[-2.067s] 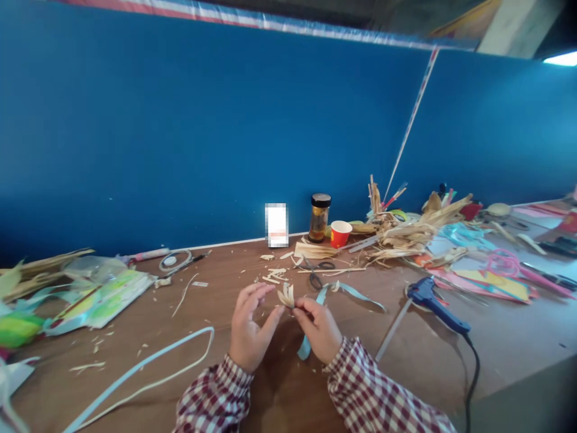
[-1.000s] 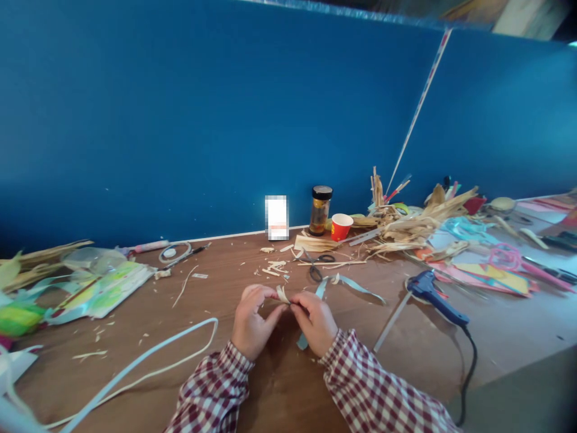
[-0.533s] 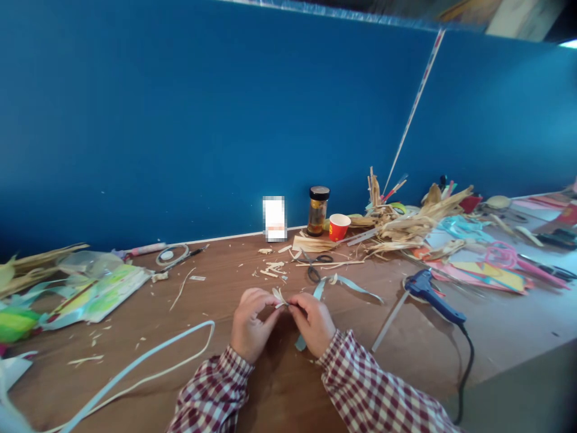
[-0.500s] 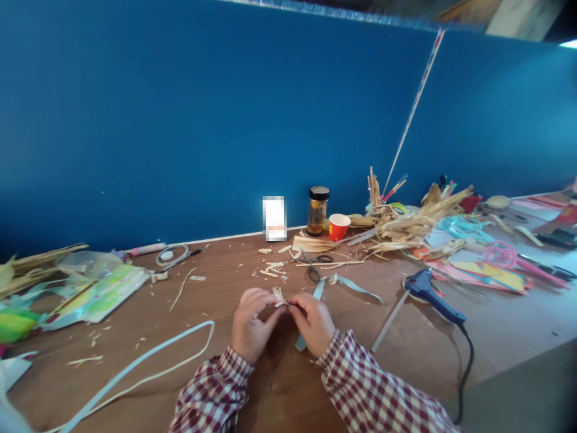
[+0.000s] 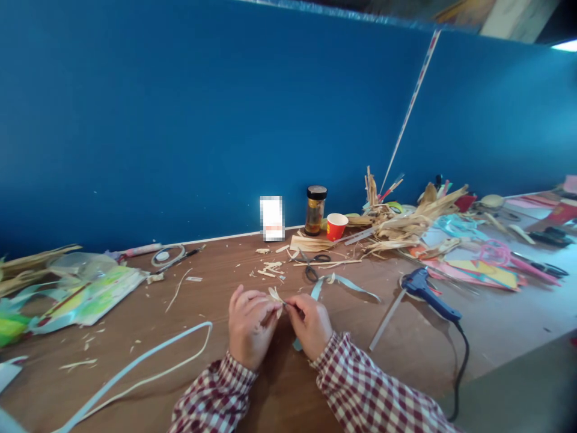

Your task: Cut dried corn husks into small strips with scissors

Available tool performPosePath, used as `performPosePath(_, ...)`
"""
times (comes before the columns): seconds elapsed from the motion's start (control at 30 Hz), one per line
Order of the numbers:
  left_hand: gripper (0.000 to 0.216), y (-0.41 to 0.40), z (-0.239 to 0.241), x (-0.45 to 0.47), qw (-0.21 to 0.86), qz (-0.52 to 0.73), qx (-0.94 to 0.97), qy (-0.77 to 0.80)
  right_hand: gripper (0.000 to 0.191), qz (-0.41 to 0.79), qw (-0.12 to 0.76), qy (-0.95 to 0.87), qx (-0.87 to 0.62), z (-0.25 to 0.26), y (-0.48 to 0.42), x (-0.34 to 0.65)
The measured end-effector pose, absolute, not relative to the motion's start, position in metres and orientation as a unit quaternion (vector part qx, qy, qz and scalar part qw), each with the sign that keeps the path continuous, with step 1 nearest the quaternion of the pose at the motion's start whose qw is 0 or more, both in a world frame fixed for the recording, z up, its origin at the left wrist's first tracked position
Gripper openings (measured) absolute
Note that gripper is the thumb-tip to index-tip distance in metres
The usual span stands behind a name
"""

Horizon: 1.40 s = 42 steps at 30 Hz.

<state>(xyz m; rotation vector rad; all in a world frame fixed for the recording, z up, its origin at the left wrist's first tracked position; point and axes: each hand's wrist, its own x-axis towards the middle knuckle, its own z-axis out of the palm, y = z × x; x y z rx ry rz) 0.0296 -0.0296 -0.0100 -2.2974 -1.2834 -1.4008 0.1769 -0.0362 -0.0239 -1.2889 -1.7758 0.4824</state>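
Over the brown table my left hand [image 5: 250, 328] is closed in a pinch at a small bunch of pale husk strips [image 5: 275, 294]. My right hand [image 5: 310, 325] faces it, thumb and forefinger pinched on the bunch's thin dark end. The strips fan out upward between the two sets of fingertips. A light blue ribbon [image 5: 356, 287] lies just beyond my right hand, partly passing behind it. Black-handled scissors [image 5: 311, 272] rest past the fingertips, near pale husk scraps [image 5: 270, 269].
A blue glue gun [image 5: 428, 293] with a glue stick lies to the right, its black cord trailing forward. Dried corn husks [image 5: 401, 227], a red paper cup [image 5: 337, 227] and a dark-lidded jar [image 5: 315, 211] stand behind. A white cable loop [image 5: 153, 346] crosses the left front.
My left fingers have lifted and shifted along the husk bunch, which tilts a little more to the left. My right hand keeps its pinch. The whole view has shifted slightly.
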Motion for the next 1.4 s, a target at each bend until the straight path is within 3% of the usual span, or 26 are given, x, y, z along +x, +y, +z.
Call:
performPosePath(0.23,0.012,-0.0318,-0.0092,0.0299,0.131,-0.459,-0.780,-0.406,0.017,0.194,0.456,-0.710,-0.501,-0.0192,-0.0376,0.1757)
performPosePath(1.4,0.009,-0.0317,-0.0125,0.0381,0.131,-0.463,-0.773,-0.414,0.021,0.180,0.463,-0.702,-0.511,-0.0201,-0.0429,0.1722)
